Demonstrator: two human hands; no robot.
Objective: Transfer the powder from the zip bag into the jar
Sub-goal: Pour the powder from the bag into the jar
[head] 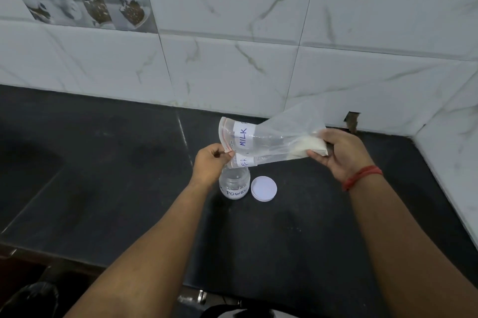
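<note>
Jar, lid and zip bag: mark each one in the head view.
jar (234,185), head view, on its clear side wall above the label.
lid (263,188), head view, on the middle of its white face.
zip bag (274,136), head view, on its clear middle.

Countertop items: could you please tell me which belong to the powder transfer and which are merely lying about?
In use: zip bag, powder, jar, left hand, right hand.
Idle: jar lid beside the jar, countertop.

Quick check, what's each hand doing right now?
Left hand: closed, pinching the mouth edge of the zip bag just above the jar.
Right hand: closed on the bag's bottom end, where the powder sits.
</note>
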